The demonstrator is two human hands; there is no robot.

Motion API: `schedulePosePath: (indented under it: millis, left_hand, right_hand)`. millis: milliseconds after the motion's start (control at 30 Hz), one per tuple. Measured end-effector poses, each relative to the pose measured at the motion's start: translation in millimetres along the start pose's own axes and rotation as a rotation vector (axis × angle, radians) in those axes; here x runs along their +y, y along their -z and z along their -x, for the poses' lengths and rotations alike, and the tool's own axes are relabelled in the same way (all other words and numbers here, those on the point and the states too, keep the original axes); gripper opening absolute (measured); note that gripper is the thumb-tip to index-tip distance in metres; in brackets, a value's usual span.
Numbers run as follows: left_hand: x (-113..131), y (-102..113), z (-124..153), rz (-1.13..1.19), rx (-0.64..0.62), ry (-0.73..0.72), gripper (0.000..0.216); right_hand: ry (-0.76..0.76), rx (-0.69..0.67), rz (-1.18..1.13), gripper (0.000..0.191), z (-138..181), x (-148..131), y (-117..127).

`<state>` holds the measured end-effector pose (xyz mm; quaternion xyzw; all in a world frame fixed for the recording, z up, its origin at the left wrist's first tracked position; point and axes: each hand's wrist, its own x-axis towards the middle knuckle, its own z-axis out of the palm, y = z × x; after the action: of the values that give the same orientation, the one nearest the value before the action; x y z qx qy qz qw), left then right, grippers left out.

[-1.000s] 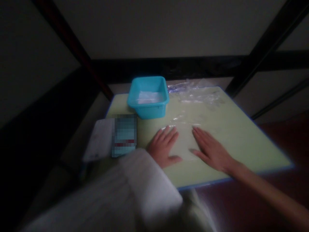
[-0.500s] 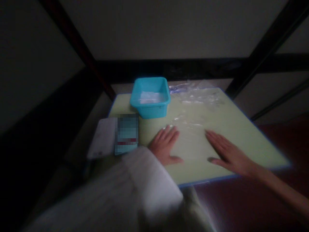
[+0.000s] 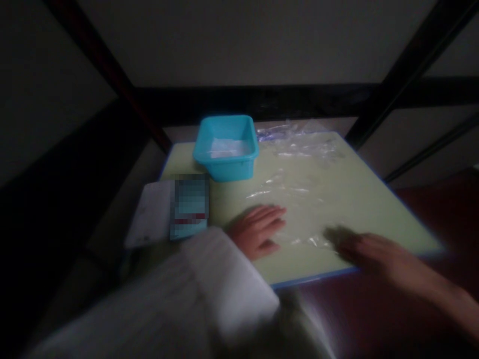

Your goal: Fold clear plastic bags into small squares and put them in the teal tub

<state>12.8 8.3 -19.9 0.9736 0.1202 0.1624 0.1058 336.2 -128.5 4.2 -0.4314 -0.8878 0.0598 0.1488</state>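
Observation:
My left hand (image 3: 256,230) lies flat with its fingers stretched out on a sheet of clear plastic film (image 3: 299,199) spread over the pale green table top (image 3: 359,194). A thick white sleeve covers that arm. My right hand (image 3: 368,252) is smeared by motion near the table's front right edge, over the near end of the film; its fingers cannot be made out. A turquoise plastic tub (image 3: 225,147) with something white inside stands at the back of the table.
More crumpled clear plastic (image 3: 299,139) lies at the back beside the tub. A white pad with a blurred-out card (image 3: 170,209) overhangs the table's left edge. Dark bed-frame bars (image 3: 396,75) cross behind. The scene is dim.
My right hand has slid right and toward me across the film, from beside the left hand to the front right edge. The left hand turned slightly, still flat.

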Motion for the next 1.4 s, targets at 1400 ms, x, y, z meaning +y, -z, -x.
schedulePosePath:
  millis: [1400]
  left_hand:
    - [9.8,3.8,-6.7,-0.014,-0.01,0.026,0.024]
  right_hand:
    - [-0.002,-0.051,0.125,0.088,-78.6,-21.5,-26.2]
